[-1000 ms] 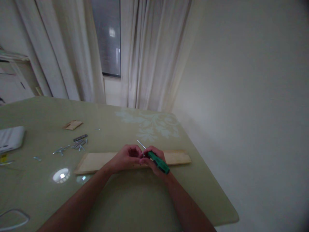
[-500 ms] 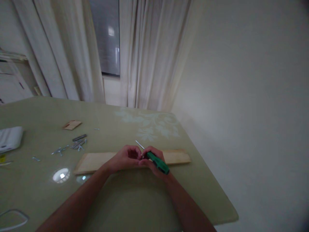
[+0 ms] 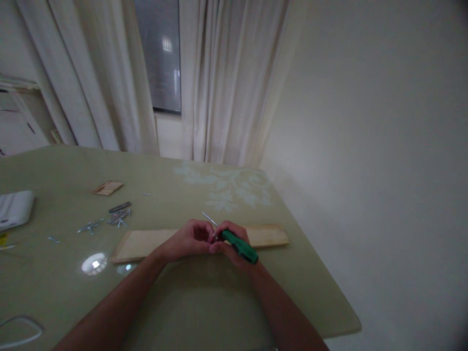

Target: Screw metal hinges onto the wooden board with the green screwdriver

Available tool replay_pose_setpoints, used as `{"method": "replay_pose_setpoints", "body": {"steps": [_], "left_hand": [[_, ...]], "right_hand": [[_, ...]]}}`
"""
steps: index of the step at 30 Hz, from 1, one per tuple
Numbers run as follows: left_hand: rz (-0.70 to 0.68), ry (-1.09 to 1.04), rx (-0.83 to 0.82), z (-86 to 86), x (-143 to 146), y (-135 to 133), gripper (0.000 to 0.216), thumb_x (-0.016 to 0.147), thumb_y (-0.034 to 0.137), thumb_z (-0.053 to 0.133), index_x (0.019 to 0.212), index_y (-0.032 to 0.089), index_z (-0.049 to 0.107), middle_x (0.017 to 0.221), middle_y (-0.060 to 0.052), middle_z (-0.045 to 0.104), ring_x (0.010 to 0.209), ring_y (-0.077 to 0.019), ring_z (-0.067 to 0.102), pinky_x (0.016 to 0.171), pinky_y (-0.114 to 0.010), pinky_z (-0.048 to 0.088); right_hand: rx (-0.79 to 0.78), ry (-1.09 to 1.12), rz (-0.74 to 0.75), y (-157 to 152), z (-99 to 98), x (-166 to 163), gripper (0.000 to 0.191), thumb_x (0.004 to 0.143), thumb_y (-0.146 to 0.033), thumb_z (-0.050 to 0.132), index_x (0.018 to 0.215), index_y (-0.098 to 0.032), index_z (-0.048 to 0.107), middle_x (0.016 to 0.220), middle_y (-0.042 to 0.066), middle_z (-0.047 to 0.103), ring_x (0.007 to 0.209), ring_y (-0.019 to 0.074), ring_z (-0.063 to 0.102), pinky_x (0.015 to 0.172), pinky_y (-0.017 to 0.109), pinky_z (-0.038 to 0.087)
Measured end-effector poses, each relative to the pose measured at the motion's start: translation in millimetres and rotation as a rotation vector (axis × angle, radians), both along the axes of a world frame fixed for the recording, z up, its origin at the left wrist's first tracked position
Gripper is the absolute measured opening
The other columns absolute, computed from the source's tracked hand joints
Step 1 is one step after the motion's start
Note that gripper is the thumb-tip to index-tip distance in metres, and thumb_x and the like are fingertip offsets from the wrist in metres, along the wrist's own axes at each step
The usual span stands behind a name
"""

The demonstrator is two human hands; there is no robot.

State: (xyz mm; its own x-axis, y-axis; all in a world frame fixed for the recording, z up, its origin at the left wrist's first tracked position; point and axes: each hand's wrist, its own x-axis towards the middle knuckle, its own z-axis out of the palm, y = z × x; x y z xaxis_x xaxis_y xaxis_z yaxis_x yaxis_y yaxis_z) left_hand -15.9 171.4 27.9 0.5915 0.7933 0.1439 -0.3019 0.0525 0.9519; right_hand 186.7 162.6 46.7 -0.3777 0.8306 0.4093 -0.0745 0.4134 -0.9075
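Note:
My right hand grips a green-handled screwdriver whose thin metal shaft points up and to the left. My left hand is closed, its fingertips pinched against the shaft just in front of the handle; what they pinch is too small to make out. Both hands rest over a long pale wooden board lying flat on the green table.
Several loose screws and metal fittings lie left of the board, with a small wooden piece farther back. A white object sits at the left edge, a white cord at the bottom left. The table's right edge runs beside a wall.
Hardly anything has moved; both hands stay together on the screwdriver over the board, and the view has shifted slightly.

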Motion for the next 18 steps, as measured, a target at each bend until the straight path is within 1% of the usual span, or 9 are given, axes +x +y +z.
{"method": "replay_pose_setpoints", "body": {"steps": [8, 14, 18], "left_hand": [[0.020, -0.003, 0.006, 2.4, 1.0, -2.0, 0.030, 0.074, 0.023, 0.095, 0.082, 0.013, 0.067, 0.088, -0.003, 0.071, 0.080, -0.0128, 0.066, 0.074, -0.022, 0.050], [0.038, 0.018, 0.004, 7.7, 3.1, -3.7, 0.033, 0.072, 0.026, 0.096, 0.080, 0.013, 0.066, 0.084, -0.002, 0.071, 0.077, -0.0132, 0.066, 0.072, -0.022, 0.051], [0.027, 0.009, 0.000, 3.9, 1.8, -2.3, 0.032, 0.073, 0.025, 0.096, 0.081, 0.013, 0.066, 0.086, -0.003, 0.071, 0.078, -0.0128, 0.066, 0.073, -0.022, 0.050]], "right_hand": [[-0.013, 0.039, 0.005, -2.3, 3.3, -0.8, 0.031, 0.071, -0.044, 0.094, 0.082, -0.024, 0.073, 0.077, -0.001, 0.073, 0.071, 0.0161, 0.065, 0.069, 0.028, 0.051], [-0.019, 0.017, -0.006, -2.1, 2.4, -0.2, 0.032, 0.070, -0.045, 0.095, 0.081, -0.024, 0.073, 0.077, -0.001, 0.072, 0.070, 0.0163, 0.065, 0.069, 0.028, 0.051], [-0.010, 0.005, -0.007, -1.1, 1.8, -0.2, 0.034, 0.070, -0.047, 0.094, 0.081, -0.024, 0.072, 0.077, -0.001, 0.072, 0.070, 0.0165, 0.064, 0.068, 0.028, 0.052]]}}
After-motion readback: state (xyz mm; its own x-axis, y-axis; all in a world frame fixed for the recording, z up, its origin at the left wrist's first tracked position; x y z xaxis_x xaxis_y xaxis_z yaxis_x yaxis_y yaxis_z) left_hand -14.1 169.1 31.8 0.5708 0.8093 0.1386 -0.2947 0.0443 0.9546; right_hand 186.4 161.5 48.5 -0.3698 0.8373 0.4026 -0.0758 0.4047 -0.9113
